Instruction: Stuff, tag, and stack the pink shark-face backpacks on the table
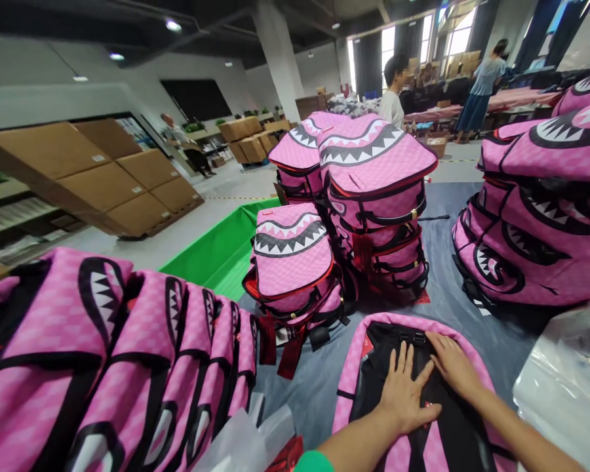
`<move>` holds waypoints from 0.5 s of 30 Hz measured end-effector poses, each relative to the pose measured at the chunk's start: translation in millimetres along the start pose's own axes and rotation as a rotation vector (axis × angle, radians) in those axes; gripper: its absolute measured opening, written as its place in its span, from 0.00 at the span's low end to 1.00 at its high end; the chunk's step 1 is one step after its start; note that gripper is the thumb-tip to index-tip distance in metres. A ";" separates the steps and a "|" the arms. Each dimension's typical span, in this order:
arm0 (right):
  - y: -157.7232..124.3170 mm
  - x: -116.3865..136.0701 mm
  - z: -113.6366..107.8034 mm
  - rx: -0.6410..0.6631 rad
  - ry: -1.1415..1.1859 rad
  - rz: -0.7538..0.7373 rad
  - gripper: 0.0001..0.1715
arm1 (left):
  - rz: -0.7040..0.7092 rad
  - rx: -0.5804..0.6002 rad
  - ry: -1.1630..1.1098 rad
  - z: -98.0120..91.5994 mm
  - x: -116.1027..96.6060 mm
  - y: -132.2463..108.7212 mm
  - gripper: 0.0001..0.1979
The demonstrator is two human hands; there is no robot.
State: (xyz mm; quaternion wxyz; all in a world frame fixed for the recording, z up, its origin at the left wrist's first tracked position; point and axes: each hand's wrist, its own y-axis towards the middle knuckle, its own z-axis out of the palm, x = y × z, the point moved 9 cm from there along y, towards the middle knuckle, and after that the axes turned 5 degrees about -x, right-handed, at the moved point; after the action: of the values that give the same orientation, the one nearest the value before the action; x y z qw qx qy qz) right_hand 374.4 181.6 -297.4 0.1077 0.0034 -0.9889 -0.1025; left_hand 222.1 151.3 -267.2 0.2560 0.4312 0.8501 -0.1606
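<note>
A pink checkered backpack (pixel 459 429) with a black back panel lies face down in front of me at the lower right. My left hand (pixel 404 393) presses flat on that panel with its fingers spread. Beside it, my right hand (pixel 453 366) rests on the upper right of the panel, fingers stretched toward the black strap buckles (pixel 413 338) at the top. Neither hand appears to grip anything. A small red tag (pixel 367 347) shows at the panel's upper left corner.
Stacked pink shark-mouth backpacks stand ahead (pixel 378 170) and at the right (pixel 545 216). A row of backpacks (pixel 142 341) fills the left. Clear plastic bags (pixel 570 387) lie at the right. Behind are a green bin (pixel 211 252), cartons (pixel 103 177) and several people.
</note>
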 end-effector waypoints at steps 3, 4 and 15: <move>21.5 -30.7 -22.8 0.145 0.007 -0.013 0.30 | -0.010 -0.003 -0.053 -1.9 0.2 0.4 0.42; 32.1 -42.6 -24.7 0.210 0.004 0.000 0.33 | -0.011 -0.002 -0.082 -3.0 0.4 0.4 0.41; 80.8 -38.8 39.5 0.734 0.079 -0.032 0.19 | 0.011 -0.047 -0.175 -2.1 6.7 -5.1 0.41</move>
State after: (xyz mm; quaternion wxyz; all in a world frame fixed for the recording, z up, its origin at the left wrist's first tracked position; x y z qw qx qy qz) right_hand 405.0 269.8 -327.0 0.1356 0.0614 -0.9548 0.2573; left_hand 214.0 153.8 -269.0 0.3403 0.4140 0.8257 -0.1759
